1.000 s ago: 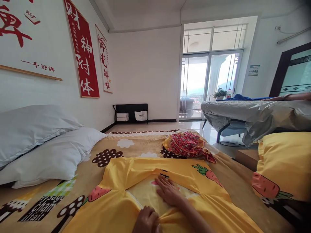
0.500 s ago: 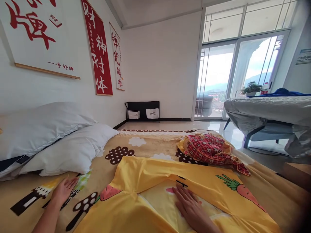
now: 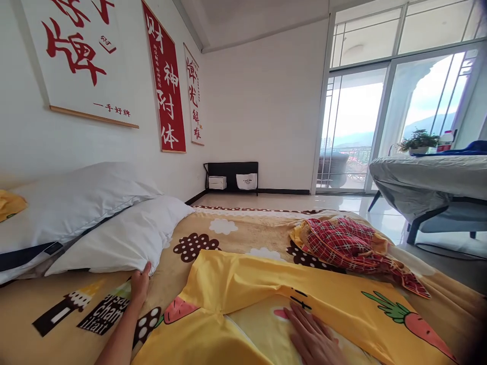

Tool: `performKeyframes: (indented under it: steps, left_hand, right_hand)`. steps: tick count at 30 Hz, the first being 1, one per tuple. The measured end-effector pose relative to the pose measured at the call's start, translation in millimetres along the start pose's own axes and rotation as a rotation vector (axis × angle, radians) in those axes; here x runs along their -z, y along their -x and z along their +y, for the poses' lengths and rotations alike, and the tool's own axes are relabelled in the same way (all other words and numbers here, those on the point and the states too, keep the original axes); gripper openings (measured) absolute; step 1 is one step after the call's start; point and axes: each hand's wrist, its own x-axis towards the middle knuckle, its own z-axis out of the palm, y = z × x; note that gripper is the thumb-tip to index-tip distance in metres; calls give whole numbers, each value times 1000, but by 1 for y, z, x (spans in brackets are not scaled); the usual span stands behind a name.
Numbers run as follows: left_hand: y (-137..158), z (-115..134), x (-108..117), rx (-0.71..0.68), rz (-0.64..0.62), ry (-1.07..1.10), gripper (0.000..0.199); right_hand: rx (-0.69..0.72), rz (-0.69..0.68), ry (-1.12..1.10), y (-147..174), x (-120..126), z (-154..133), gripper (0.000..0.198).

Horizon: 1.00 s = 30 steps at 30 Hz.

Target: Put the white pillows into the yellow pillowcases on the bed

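Note:
A yellow pillowcase (image 3: 243, 274) with a carrot print lies spread across the bed, its opening showing a paler yellow layer. Two white pillows rest at the left, one overlapping the other. My left hand (image 3: 140, 284) has its thumb over the near corner of the lower white pillow (image 3: 117, 238), with the fingers mostly hidden beneath; it appears to pinch that corner. Flat on the pale layer, just below the dark marks at the pillowcase's edge, is my right hand (image 3: 314, 334), fingers stretched out and partly spread.
A tan patterned blanket (image 3: 228, 238) covers the bed. Red plaid cloth (image 3: 346, 243) lies crumpled at the right. Beyond the bed stand a low black rack (image 3: 232, 170) and a covered table (image 3: 426, 175). Scrolls (image 3: 167, 101) hang on the left wall.
My left hand has moved from lying flat on the blanket, up and right to the lower pillow's corner, closing there. My right hand stays on the pillowcase. The view has shifted slightly left.

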Motion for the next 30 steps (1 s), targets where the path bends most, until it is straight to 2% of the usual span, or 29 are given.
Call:
performKeyframes:
  steps: [5,9,14,17,19,21,22,24,26,28,30]
  left_hand:
    - [30,9,10,-112,-170,-24,48]
    - [44,35,16,-195,-219,20,62]
    - [48,92,23,-295,-206,160,62]
    - [55,107,30,-302,-291,242,54]
    - [61,97,36,-230,-422,226,48]
    - [64,75,47,-31,-528,211,44]
    - [64,61,54,113,-534,208,42]
    - [60,37,70,417,-461,242,39]
    - [52,25,85,632,-379,345,41]
    - [45,26,91,726,-381,448,45]
    - [41,39,85,631,-344,409,43]
  right_hand:
    - [-23,26,-26,1,-1,1,59]
    - [-6,39,-33,5,6,-3,56]
    - [2,69,-48,7,9,-5,55]
    - [-3,61,-58,7,8,-5,56]
    - [-5,53,-62,7,8,-5,57]
    - [-11,43,-60,7,8,-5,57]
    - [-10,36,-58,7,8,-4,58]
    - [-5,23,-53,7,8,-3,59]
    - [0,23,-54,6,7,-2,58]
    - [-4,31,-64,6,6,-2,57]
    - [-9,35,-71,6,5,-1,57]
